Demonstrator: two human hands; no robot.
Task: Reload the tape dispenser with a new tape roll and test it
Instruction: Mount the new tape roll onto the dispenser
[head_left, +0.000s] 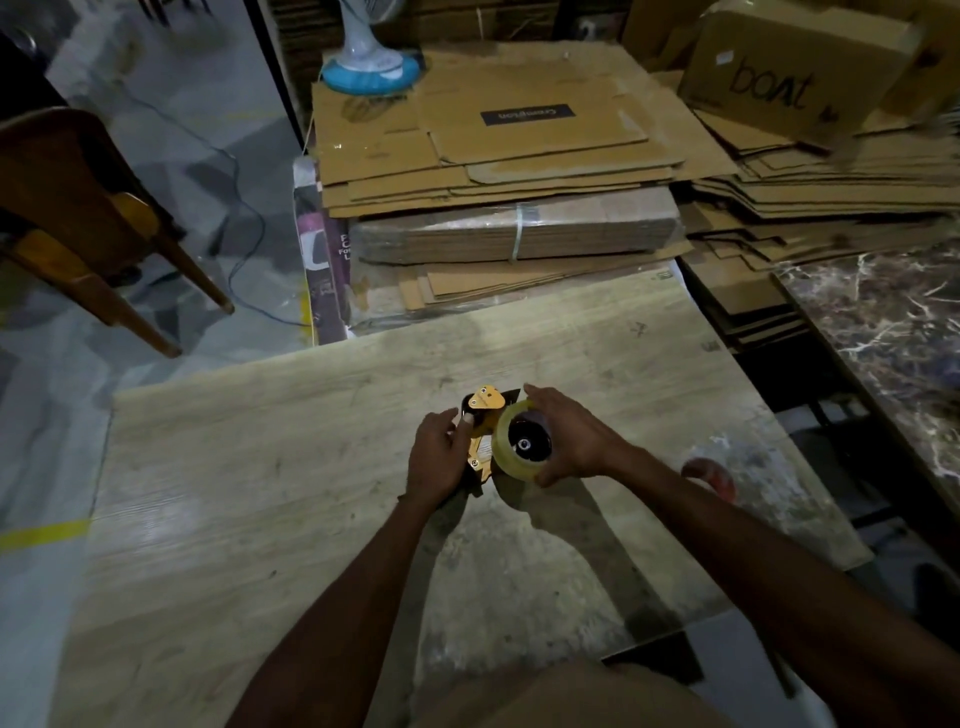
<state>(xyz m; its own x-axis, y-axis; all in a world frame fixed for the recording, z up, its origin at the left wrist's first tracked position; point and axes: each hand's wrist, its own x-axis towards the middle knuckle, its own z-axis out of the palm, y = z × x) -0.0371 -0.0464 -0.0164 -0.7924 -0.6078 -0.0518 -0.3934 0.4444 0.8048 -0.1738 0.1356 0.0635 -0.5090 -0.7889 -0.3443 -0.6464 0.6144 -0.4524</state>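
Note:
An orange-and-black tape dispenser (484, 415) sits over the middle of the pale wooden table (260, 467). My left hand (439, 457) grips its left side, with the thumb on the black front part. A clear tape roll (511, 457) sits on the dispenser's black hub. My right hand (569, 436) wraps around that roll from the right, fingers over its top and thumb under it. The dispenser's handle is hidden beneath my hands.
Flattened cardboard stacks (509, 156) lie beyond the table's far edge, with a blue fan base (370, 70) on top. A "boat" carton (795, 73) stands at the back right. A reddish round object (714, 475) lies near my right forearm. A wooden chair (88, 218) is on the left, a marble slab (883, 332) on the right.

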